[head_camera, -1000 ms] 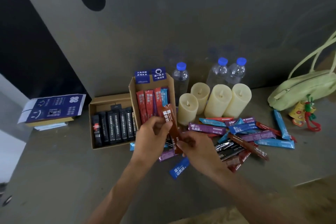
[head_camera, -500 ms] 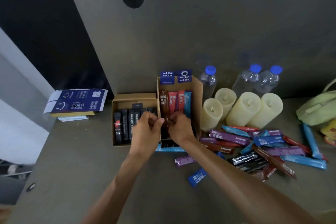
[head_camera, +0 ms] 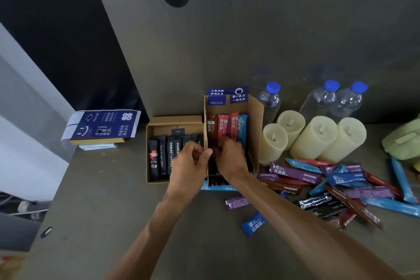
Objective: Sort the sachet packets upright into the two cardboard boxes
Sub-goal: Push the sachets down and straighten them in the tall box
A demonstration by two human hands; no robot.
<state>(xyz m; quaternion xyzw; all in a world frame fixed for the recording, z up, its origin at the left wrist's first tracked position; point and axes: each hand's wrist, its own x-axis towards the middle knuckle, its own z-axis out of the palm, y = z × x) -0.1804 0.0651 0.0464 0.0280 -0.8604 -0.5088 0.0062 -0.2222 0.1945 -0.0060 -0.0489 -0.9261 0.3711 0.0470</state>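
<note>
Lowered from mid-air, the brown sachet point(head_camera: 211, 129) is now standing in the taller box point(head_camera: 255, 120), right hand point(head_camera: 230, 158) gripping it upright, left hand point(head_camera: 191, 163) pinching the box wall steady

I had both bare forearms in the head view, rising from the bottom edge and converging toward the middle. The left forearm point(head_camera: 145, 234) ran steeply up from the lower left. The right forearm point(head_camera: 306, 223) lay at a flatter slant from the lower right and crossed more of the frame. The left hand point(head_camera: 189, 166) showed its back to me, its fingers point(head_camera: 193, 146) curled under and its thumb point(head_camera: 205, 153) stretched out to the right. The right hand point(head_camera: 231, 159) sat just beside it, wrist bent, knuckles raised, fingertips turned away from me and hidden. The thumb met or nearly met the right hand. I could not tell whether either hand gripped anything.
</note>
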